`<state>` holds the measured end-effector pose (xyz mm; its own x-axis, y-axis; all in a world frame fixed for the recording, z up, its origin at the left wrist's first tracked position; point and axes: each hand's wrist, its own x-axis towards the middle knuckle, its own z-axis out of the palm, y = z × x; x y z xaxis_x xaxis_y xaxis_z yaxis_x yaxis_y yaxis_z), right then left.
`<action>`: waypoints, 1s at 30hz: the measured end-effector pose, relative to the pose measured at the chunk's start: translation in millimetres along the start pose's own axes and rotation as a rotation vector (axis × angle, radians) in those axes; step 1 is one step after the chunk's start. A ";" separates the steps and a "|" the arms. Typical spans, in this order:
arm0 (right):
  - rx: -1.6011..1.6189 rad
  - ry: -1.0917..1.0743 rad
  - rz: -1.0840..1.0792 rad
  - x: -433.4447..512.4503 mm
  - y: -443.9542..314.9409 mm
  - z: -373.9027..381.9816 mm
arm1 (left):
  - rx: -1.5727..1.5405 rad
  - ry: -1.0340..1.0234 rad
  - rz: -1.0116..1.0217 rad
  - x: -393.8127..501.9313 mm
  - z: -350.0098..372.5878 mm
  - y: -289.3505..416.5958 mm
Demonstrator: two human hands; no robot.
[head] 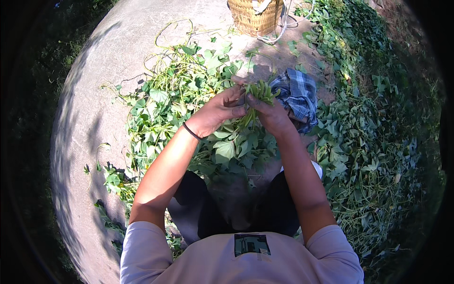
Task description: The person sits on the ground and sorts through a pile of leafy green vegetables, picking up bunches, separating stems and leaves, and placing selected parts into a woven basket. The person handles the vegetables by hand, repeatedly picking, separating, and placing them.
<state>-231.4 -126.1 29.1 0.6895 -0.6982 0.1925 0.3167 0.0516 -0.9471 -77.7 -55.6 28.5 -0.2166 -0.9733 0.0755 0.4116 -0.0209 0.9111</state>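
My right hand (pixel 271 115) is closed around a bunch of green leaf stalks (pixel 261 91), their cut-looking ends pointing up and away from me. Broad green leaves (pixel 225 151) hang from the bunch's lower side, towards my knees. To the left of the bunch is my left hand (pixel 216 110), a dark band on its wrist. Its fingers and thumb are apart, with nothing visible between them; whether the fingertips touch the stalks I cannot tell. Beneath and beyond both hands spreads a loose heap of leafy vines (pixel 159 96) on the pale ground.
A blue plaid cloth (pixel 297 93) lies crumpled just right of my right hand. A woven basket (pixel 255 19) with white straps stands at the far side. More vines (pixel 358 167) form a long pile along the right. Pale hard ground (pixel 92 106) extends to the left.
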 end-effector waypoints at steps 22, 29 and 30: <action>-0.552 0.250 -0.176 6.7 -16.6 -24.3 | -0.108 0.069 -0.129 2.5 -7.0 -57.9; -1.057 -0.088 -0.187 18.7 -0.5 -21.6 | 0.020 -0.013 -0.135 -0.9 -17.3 -68.7; -0.899 0.000 -0.118 19.8 2.2 -23.3 | 0.013 -0.007 -0.126 -1.4 -18.2 -67.4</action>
<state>-232.3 -156.4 24.9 0.6848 -0.6637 0.3009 -0.2430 -0.5972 -0.7644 -89.1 -57.0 -40.4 -0.2719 -0.9616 -0.0370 0.3696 -0.1399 0.9186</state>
